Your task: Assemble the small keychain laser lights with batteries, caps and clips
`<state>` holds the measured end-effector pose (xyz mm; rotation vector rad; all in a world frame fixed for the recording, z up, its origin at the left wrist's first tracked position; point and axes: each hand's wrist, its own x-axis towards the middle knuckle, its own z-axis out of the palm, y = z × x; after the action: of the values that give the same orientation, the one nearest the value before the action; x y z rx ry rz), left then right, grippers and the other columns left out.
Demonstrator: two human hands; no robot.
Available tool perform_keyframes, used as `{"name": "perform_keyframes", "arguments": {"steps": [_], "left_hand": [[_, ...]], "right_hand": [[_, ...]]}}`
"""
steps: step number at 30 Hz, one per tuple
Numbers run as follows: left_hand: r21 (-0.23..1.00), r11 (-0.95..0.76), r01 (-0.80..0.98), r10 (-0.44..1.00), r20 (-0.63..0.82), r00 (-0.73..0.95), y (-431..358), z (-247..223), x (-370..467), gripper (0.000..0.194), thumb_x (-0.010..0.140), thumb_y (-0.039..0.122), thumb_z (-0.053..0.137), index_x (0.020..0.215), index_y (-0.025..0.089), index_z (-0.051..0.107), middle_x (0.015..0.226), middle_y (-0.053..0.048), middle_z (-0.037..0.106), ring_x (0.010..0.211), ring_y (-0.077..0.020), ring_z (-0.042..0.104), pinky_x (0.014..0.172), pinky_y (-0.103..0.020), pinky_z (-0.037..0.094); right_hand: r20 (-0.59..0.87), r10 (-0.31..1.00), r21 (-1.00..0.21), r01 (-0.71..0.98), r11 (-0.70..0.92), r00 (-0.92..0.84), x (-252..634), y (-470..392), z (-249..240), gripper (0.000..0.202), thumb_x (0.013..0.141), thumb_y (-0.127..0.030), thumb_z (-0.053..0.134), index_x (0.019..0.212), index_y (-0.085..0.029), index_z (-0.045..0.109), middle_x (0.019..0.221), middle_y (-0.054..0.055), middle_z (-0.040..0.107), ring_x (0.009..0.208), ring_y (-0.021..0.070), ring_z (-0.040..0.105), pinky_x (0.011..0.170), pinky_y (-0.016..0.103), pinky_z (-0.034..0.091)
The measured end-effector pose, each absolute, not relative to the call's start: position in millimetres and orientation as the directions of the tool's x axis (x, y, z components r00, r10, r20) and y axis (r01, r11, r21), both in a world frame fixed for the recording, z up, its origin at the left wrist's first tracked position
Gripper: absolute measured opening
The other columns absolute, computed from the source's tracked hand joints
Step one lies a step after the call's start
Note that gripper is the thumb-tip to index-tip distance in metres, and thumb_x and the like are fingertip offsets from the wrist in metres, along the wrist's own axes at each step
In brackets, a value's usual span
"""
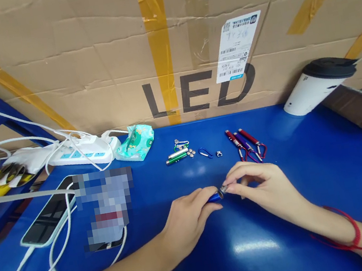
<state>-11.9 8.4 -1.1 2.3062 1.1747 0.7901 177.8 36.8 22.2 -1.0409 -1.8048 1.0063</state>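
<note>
1 red cord (356,231): round the wrist of the right hand (265,181).
Right hand: thumb and fingertips pinching a small metal piece (224,189) at the tube's mouth; whether it sits inside, cannot tell.
Left hand (188,217): closed round a blue tube (214,197), held over the tabletop (223,262), open end toward the right hand.
Phones: 2 at left, a dark-screened phone (46,223) and a pixelated phone (108,212), white cables around them.
Loose parts: beyond the hands, a blue clip (205,153), with a small fitting (219,153) to its right; at left, a green tube (177,158) beside a silver tube (177,153), small discs (191,152) near their ends.
Clipped tubes: 3, a purple tube (243,142) between 2 red tubes (249,137).
Back edge: power strip (82,158), green packet (136,142), lidded cup (313,88).
Behind: carton (96,85) printed LED.
</note>
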Motion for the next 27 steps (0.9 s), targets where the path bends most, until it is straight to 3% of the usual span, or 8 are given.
{"name": "perform_keyframes", "arguments": {"steps": [9, 21, 27], "left_hand": [[0.601, -0.560, 0.569, 0.821, 0.313, 0.478, 8, 0, -11, 0.025, 0.096, 0.022, 0.027, 0.104, 0.018, 0.050, 0.086, -0.004, 0.063, 0.074, -0.0167, 0.059, 0.071, -0.031, 0.050], [0.483, -0.643, 0.594, 0.765, 0.362, 0.533, 10, -5, -12, 0.037, 0.098, 0.030, 0.022, 0.101, 0.014, 0.055, 0.077, -0.006, 0.064, 0.064, -0.0171, 0.058, 0.059, -0.028, 0.049], [0.471, -0.689, 0.550, 0.721, 0.373, 0.584, 10, -8, -12, 0.038, 0.098, 0.031, 0.022, 0.099, 0.015, 0.056, 0.069, -0.003, 0.061, 0.058, -0.0153, 0.056, 0.056, -0.025, 0.047]], "right_hand": [[0.210, 0.905, -0.929, 0.214, 0.302, -0.369, 177, 36, 25, 0.011, 0.076, -0.027, 0.066, 0.071, -0.018, 0.069, 0.072, 0.003, 0.066, 0.057, 0.0100, 0.059, 0.047, 0.019, 0.047], [-0.085, 0.876, -0.956, 0.288, 0.063, -0.475, 183, 46, 23, 0.016, 0.068, -0.031, 0.072, 0.067, -0.016, 0.069, 0.064, 0.000, 0.064, 0.060, 0.0107, 0.056, 0.054, 0.021, 0.042], [-0.048, 0.856, -0.911, 0.374, 0.174, -0.514, 185, 46, 26, 0.015, 0.067, -0.029, 0.073, 0.061, -0.016, 0.068, 0.061, 0.000, 0.063, 0.054, 0.0094, 0.054, 0.050, 0.020, 0.040]]}}
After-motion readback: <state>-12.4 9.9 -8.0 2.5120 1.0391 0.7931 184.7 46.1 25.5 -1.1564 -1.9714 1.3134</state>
